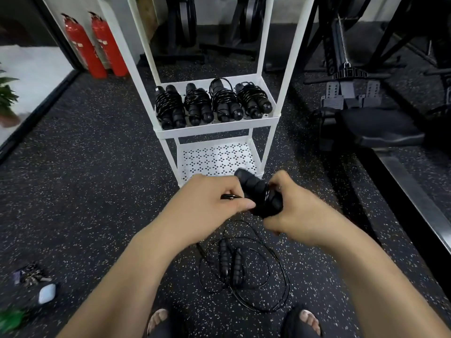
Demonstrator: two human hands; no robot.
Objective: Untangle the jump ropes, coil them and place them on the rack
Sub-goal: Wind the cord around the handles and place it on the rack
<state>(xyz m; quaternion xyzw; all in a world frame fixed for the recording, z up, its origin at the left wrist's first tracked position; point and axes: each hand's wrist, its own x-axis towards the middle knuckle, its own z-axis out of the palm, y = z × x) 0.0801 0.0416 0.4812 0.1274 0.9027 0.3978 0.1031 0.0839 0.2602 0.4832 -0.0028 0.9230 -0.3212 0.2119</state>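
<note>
Though partly wound, rope [256, 191] between hands [210, 203] [301, 215]

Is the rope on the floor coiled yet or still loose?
Loose: the floor rope sprawls in open loops, its handles lying side by side, unwrapped.

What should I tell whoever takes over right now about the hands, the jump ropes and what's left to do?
Left hand: pinches the cord of the held rope.
Right hand: grips that rope's two handles, with some cord wound round them.
Done: four coiled ropes lie side by side on the rack, on its upper visible shelf.
Left: finish this coil and shelve it. Then coil the loose rope, which lies uncoiled on the floor in front of the feet, and shelve it too.
</note>
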